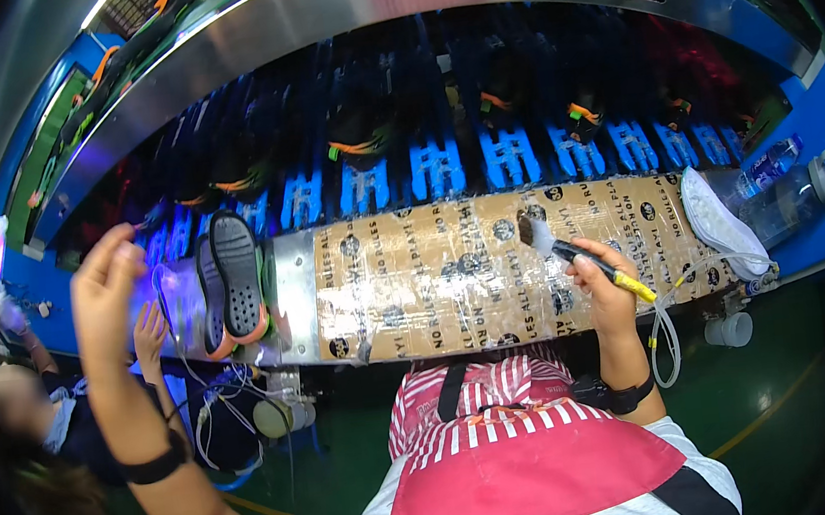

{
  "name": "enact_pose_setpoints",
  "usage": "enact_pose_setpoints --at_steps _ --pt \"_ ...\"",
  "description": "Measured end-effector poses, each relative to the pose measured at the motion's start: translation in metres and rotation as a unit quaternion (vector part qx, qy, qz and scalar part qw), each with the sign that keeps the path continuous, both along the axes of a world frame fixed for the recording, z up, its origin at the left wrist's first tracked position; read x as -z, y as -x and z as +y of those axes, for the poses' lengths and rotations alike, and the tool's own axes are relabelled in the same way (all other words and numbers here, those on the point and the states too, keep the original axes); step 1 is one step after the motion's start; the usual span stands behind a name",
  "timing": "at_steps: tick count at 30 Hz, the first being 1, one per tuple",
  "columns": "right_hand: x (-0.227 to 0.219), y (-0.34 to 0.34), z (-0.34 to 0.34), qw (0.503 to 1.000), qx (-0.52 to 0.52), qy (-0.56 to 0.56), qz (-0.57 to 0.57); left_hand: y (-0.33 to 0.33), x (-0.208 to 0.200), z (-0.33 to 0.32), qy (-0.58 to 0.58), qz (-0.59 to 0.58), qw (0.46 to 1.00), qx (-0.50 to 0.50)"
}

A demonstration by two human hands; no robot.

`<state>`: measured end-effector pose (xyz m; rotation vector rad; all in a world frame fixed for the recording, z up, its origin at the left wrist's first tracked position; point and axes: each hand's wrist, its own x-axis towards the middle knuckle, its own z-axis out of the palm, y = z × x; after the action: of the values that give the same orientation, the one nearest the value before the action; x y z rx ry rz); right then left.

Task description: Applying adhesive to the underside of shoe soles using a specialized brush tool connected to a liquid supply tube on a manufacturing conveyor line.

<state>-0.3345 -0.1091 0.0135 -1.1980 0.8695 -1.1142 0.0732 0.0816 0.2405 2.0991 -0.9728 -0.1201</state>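
Observation:
My right hand (pixel 604 283) grips a glue brush (pixel 573 253) with dark bristles and a black and yellow handle. A clear tube (pixel 671 326) runs from the handle's end. The brush is above a work surface covered in printed brown cardboard (pixel 435 280), its bristles pointing up and left. My left hand (pixel 106 290) is raised at the left, fingers partly stretched and nothing visible in it. To its right, two black shoe soles (pixel 237 276) with orange edges stand side by side at the metal end of the surface.
Beyond the cardboard runs a row of blue-lit racks (pixel 436 169) with dark shoe parts and orange loops (pixel 358 148). At right lie a white sole-shaped pad (pixel 718 220) and two bottles (pixel 791 206). A co-worker's hand (pixel 149 330) reaches in at left, near loose tubes (pixel 217 409).

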Motion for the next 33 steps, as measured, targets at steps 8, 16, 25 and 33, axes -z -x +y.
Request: enact_pose_setpoints --at_steps 8,16,25,33 --pt "0.004 -0.003 0.005 0.999 0.001 -0.012 -0.042 0.093 -0.099 0.009 0.001 -0.067 0.997 0.034" --pt "0.006 -0.012 -0.006 0.997 0.032 0.016 -0.063 0.034 0.049 -0.01 -0.197 0.024 0.979 0.044" --pt "0.008 0.002 -0.021 0.998 0.043 0.022 -0.045 -0.012 0.236 0.05 -0.205 -0.052 0.96 -0.182" --pt "0.015 -0.002 -0.011 0.999 0.037 -0.016 -0.029 -0.013 0.274 0.033 0.107 0.253 0.895 -0.351"
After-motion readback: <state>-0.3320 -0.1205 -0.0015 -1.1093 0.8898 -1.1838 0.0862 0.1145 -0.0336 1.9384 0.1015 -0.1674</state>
